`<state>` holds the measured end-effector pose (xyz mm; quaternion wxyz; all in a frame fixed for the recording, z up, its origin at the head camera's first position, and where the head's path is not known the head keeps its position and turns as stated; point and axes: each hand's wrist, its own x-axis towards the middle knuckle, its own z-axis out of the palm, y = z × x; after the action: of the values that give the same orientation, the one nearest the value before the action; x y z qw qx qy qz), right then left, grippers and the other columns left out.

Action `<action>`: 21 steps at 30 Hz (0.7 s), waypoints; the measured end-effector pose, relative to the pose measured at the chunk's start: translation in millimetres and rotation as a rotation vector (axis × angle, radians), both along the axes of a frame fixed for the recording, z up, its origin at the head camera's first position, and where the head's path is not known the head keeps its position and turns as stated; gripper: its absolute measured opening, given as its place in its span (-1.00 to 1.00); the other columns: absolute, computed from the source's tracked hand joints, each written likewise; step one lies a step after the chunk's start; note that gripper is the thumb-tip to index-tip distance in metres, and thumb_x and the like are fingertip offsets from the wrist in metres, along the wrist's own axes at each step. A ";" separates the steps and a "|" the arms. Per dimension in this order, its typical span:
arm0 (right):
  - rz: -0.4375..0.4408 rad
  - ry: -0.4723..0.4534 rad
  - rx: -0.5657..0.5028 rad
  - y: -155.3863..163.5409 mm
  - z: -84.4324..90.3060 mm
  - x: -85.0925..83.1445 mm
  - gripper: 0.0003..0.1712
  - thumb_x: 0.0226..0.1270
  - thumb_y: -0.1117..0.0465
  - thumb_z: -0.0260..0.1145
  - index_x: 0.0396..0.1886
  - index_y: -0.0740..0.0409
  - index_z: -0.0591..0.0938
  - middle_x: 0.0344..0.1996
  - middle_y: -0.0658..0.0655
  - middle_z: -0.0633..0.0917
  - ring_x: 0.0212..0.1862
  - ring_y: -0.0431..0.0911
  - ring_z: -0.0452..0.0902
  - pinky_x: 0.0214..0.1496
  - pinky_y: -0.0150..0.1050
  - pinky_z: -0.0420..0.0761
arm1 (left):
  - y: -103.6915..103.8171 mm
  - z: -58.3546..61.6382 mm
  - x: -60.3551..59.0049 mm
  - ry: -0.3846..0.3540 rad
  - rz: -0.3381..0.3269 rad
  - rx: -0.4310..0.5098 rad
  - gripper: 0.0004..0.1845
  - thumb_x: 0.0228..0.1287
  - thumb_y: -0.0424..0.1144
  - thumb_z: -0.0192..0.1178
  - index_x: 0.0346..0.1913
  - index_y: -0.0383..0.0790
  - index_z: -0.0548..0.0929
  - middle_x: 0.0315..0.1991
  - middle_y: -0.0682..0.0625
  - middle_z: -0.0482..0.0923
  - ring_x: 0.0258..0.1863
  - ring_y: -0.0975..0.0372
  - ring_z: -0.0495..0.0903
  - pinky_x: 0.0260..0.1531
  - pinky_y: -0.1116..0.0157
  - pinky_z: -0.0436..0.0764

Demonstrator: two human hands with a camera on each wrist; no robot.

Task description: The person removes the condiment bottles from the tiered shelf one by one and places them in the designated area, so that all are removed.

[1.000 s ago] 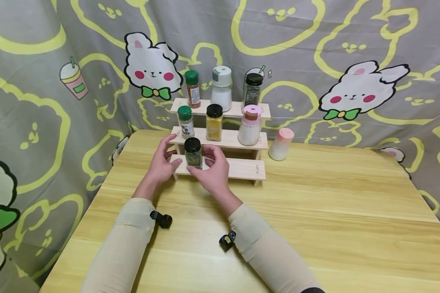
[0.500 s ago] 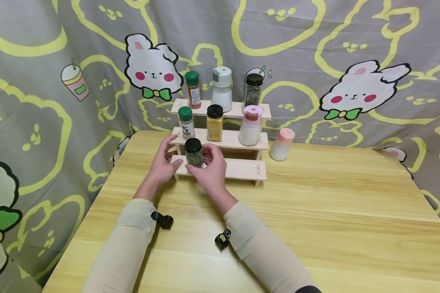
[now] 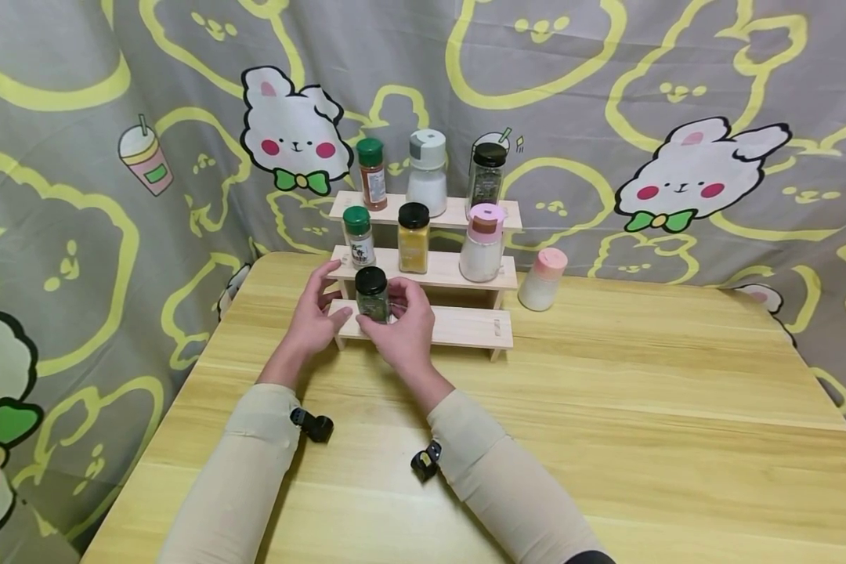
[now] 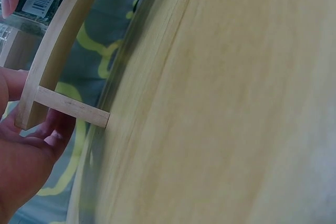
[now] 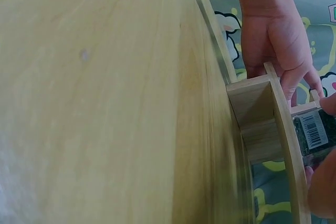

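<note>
A small spice jar (image 3: 371, 304) with a black lid and dark green contents stands upright over the left part of the lowest step of a wooden tiered rack (image 3: 465, 323). My right hand (image 3: 406, 327) holds it between thumb and fingers from the right side. At the left end of that step, my left hand (image 3: 312, 319) grips the board, thumb on top and fingers curled beneath. The left wrist view catches this grip at the board's end (image 4: 31, 103). A barcode label (image 5: 314, 128) on the jar faces the right wrist camera.
On the middle step stand a green-capped bottle (image 3: 359, 239), a yellow spice jar (image 3: 413, 244) and a pink-lidded shaker (image 3: 481, 254). The top step bears a red spice bottle (image 3: 372, 184), a white-lidded shaker (image 3: 426, 184) and a black-lidded jar (image 3: 486, 184). Another pink-capped shaker (image 3: 540, 286) stands on the table (image 3: 641, 423).
The right hand and forearm have shifted slightly left, still holding the jar. My left hand keeps its grip on the rack, and the jar stays in nearly the same spot.
</note>
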<state>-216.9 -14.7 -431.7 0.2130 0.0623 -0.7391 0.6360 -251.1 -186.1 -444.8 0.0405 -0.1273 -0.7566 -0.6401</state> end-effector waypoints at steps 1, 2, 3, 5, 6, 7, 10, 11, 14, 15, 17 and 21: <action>-0.005 -0.002 0.007 -0.3 0.0 -0.1 -0.29 -0.21 0.37 0.69 0.01 0.18 0.56 -0.09 0.05 0.60 -0.10 -0.10 0.60 0.01 -0.13 0.65 | -0.1 0.3 0.1 -0.001 0.001 -0.004 -0.14 0.26 -0.71 0.10 0.53 -0.01 0.17 0.34 -0.31 0.27 0.24 -0.20 0.38 0.32 -0.16 0.20; -0.010 -0.004 0.013 -0.6 -0.2 -0.3 -0.29 -0.21 0.37 0.69 0.01 0.18 0.57 -0.09 0.05 0.60 -0.10 -0.11 0.60 0.01 -0.14 0.65 | -0.1 0.6 0.2 -0.002 0.002 -0.008 -0.14 0.26 -0.71 0.10 0.53 -0.01 0.17 0.34 -0.30 0.27 0.24 -0.19 0.38 0.32 -0.16 0.20; -0.015 -0.005 0.018 -0.8 -0.2 -0.3 -0.29 -0.21 0.36 0.70 0.01 0.17 0.57 -0.09 0.04 0.60 -0.09 -0.12 0.60 0.01 -0.15 0.65 | -1.1 -2.9 -1.9 0.001 0.006 -0.015 -0.14 0.27 -0.70 0.10 0.52 0.03 0.18 0.34 -0.28 0.28 0.23 -0.17 0.38 0.33 -0.15 0.19; -0.023 -0.009 0.031 -1.1 -0.1 -0.4 -0.29 -0.21 0.35 0.70 0.02 0.16 0.57 -0.09 0.04 0.59 -0.09 -0.13 0.60 0.00 -0.18 0.65 | -1.2 -3.1 -2.2 -0.001 0.007 -0.018 -0.14 0.27 -0.70 0.11 0.52 0.04 0.18 0.34 -0.28 0.28 0.23 -0.17 0.38 0.33 -0.15 0.18; -0.024 -0.010 0.033 -1.2 -0.1 -0.5 -0.29 -0.21 0.34 0.70 0.02 0.16 0.56 -0.08 0.03 0.59 -0.09 -0.13 0.60 0.00 -0.18 0.65 | -1.2 -3.3 -2.3 -0.002 0.008 -0.018 -0.14 0.27 -0.70 0.11 0.52 0.04 0.18 0.34 -0.27 0.27 0.23 -0.17 0.38 0.33 -0.15 0.18; -0.025 -0.011 0.036 -1.4 -0.2 -0.7 -0.29 -0.21 0.34 0.70 0.02 0.15 0.56 -0.08 0.03 0.59 -0.09 -0.13 0.60 0.01 -0.18 0.65 | -1.3 -3.4 -2.4 -0.003 0.009 -0.017 -0.14 0.27 -0.70 0.11 0.52 0.04 0.18 0.34 -0.27 0.27 0.23 -0.17 0.38 0.33 -0.15 0.18; -0.024 -0.012 0.034 -1.7 -0.2 -0.7 -0.29 -0.20 0.35 0.70 0.02 0.16 0.57 -0.08 0.04 0.59 -0.08 -0.12 0.60 0.01 -0.18 0.65 | -1.5 -3.8 -2.8 -0.004 0.009 -0.013 -0.14 0.27 -0.70 0.10 0.52 0.04 0.18 0.34 -0.27 0.27 0.23 -0.17 0.38 0.33 -0.15 0.18; -0.024 -0.010 0.033 -1.7 -0.3 -0.7 -0.29 -0.20 0.35 0.69 0.02 0.16 0.57 -0.08 0.04 0.59 -0.08 -0.12 0.60 0.01 -0.18 0.65 | -1.4 -3.7 -2.7 -0.003 0.008 -0.012 -0.13 0.27 -0.70 0.10 0.52 0.03 0.18 0.34 -0.27 0.27 0.23 -0.17 0.38 0.33 -0.15 0.19; -0.023 -0.001 0.031 -1.4 -0.8 0.1 -0.29 -0.21 0.36 0.69 0.02 0.17 0.57 -0.08 0.05 0.60 -0.09 -0.12 0.61 0.00 -0.17 0.65 | -1.0 -3.1 -2.1 0.000 0.004 -0.007 -0.13 0.27 -0.71 0.11 0.53 0.01 0.17 0.34 -0.29 0.27 0.23 -0.18 0.38 0.32 -0.16 0.21; -0.023 0.003 0.030 -1.3 -0.9 0.5 -0.29 -0.21 0.36 0.69 0.02 0.18 0.57 -0.08 0.05 0.60 -0.09 -0.12 0.61 -0.01 -0.18 0.65 | -0.8 -3.0 -2.0 0.003 0.001 -0.004 -0.13 0.26 -0.71 0.10 0.53 0.00 0.16 0.34 -0.30 0.27 0.24 -0.19 0.37 0.32 -0.16 0.21; -0.023 0.011 0.028 -0.7 -1.4 1.2 -0.29 -0.22 0.37 0.69 0.02 0.17 0.57 -0.08 0.04 0.60 -0.09 -0.12 0.61 -0.02 -0.21 0.65 | -0.6 -2.8 -1.7 0.005 -0.003 0.004 -0.13 0.25 -0.72 0.10 0.54 -0.04 0.15 0.35 -0.32 0.26 0.24 -0.22 0.37 0.31 -0.16 0.22; -0.021 0.031 0.011 0.5 -2.1 2.6 -0.29 -0.24 0.38 0.69 0.01 0.16 0.59 -0.09 0.02 0.60 -0.09 -0.12 0.61 -0.03 -0.26 0.65 | -0.3 -2.3 -1.3 0.004 -0.003 0.012 -0.13 0.25 -0.73 0.10 0.54 -0.06 0.14 0.35 -0.32 0.26 0.24 -0.23 0.36 0.31 -0.16 0.22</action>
<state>-214.3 -14.1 -433.7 0.2306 0.0656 -0.7399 0.6286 -252.4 -186.3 -447.0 0.0415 -0.1295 -0.7525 -0.6444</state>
